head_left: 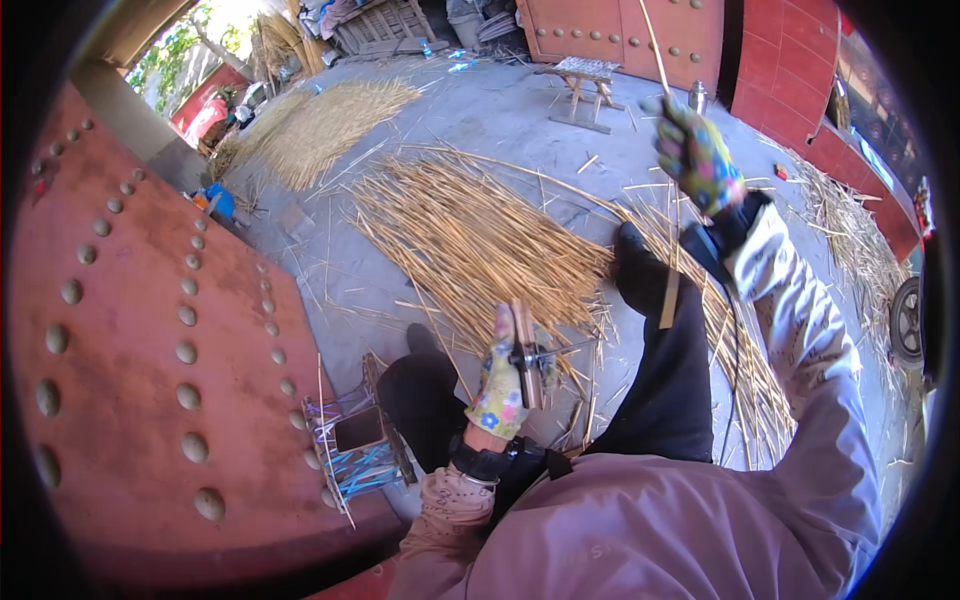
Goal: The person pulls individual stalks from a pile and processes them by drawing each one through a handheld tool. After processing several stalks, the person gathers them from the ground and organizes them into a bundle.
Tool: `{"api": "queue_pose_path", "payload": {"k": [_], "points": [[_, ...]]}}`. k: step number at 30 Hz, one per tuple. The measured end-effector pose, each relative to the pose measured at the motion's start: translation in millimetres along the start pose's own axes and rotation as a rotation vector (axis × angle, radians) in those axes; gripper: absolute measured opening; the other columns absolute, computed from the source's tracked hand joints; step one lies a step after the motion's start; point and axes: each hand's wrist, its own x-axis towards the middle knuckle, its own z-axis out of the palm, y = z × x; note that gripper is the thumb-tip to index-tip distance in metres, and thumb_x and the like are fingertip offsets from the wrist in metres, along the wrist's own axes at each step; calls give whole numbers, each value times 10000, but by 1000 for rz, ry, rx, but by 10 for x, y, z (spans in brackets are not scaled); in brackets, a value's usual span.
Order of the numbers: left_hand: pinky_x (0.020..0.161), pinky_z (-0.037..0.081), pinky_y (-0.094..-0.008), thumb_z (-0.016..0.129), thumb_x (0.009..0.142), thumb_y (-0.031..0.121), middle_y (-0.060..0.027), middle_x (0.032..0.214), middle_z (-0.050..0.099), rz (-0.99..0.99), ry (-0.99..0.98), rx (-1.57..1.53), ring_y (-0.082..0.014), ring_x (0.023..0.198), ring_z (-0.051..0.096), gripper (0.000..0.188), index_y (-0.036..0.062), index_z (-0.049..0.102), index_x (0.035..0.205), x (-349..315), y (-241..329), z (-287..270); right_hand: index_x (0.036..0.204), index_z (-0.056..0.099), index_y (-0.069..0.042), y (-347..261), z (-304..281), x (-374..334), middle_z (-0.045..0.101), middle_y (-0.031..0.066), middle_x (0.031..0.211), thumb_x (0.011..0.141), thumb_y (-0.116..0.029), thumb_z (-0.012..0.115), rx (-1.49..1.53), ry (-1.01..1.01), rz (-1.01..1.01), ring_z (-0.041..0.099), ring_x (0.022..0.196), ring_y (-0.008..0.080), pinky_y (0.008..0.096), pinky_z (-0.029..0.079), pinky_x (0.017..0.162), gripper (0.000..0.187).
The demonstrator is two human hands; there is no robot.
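My left hand (497,390), in a flowered glove, is closed around a small hand tool (527,355) with brown rounded bars and a dark metal middle. It hangs low in front of me, just past the near end of a pile of straw-coloured reeds (480,240). My right hand (697,160), in a matching glove and slightly blurred, is raised at the right. Its fingers are closed on a long thin reed (655,42) that sticks up above the hand. Below the hand hangs a flat pale strip (670,300); whether it belongs to the same reed I cannot tell.
More reeds (745,370) lie by my right leg, another spread (320,125) farther back. A low wooden stool (585,90) and a metal flask (698,97) stand ahead. A studded red door (190,330) borders the left, beside a small strapped seat (360,455). A wheel (906,320) shows right.
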Motion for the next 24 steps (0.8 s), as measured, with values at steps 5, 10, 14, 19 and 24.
{"api": "queue_pose_path", "payload": {"k": [5, 10, 14, 19, 24], "points": [[525, 416, -209, 439, 763, 540, -22, 645, 519, -83, 139, 201, -99, 570, 496, 473, 90, 530, 875, -245, -71, 191, 917, 471, 12, 149, 719, 170, 254, -52, 508, 867, -258, 368, 429, -125, 95, 241, 409, 67, 215, 236, 371, 294], [595, 376, -189, 369, 835, 441, 3, 707, 516, 21, 96, 389, -69, 635, 464, 429, 56, 540, 920, -475, -10, -9, 863, 456, 7, 677, 918, 297, 250, -46, 504, 887, -246, 319, 479, -42, 210, 228, 409, 79, 220, 230, 368, 289], [566, 371, -190, 380, 825, 461, 0, 684, 518, -51, 89, 382, -65, 619, 466, 438, 62, 543, 904, -530, -24, 1, 898, 430, 15, 790, 847, 187, 246, -41, 511, 894, -263, 297, 460, -59, 222, 226, 409, 78, 220, 227, 365, 308], [555, 372, -185, 390, 816, 473, 1, 674, 518, -133, 158, 376, -69, 602, 465, 453, 57, 547, 900, -519, 33, 38, 871, 437, 9, 902, 788, 280, 247, -39, 510, 887, -250, 320, 549, -25, 243, 229, 411, 73, 218, 217, 361, 284], [493, 354, -180, 401, 772, 557, 6, 637, 498, 150, 168, 421, -68, 556, 446, 521, 61, 561, 790, -421, 1, 180, 831, 477, -26, 1387, 878, 19, 330, -50, 507, 860, -233, 382, 241, -92, 41, 347, 425, 85, 227, 284, 369, 229]]}}
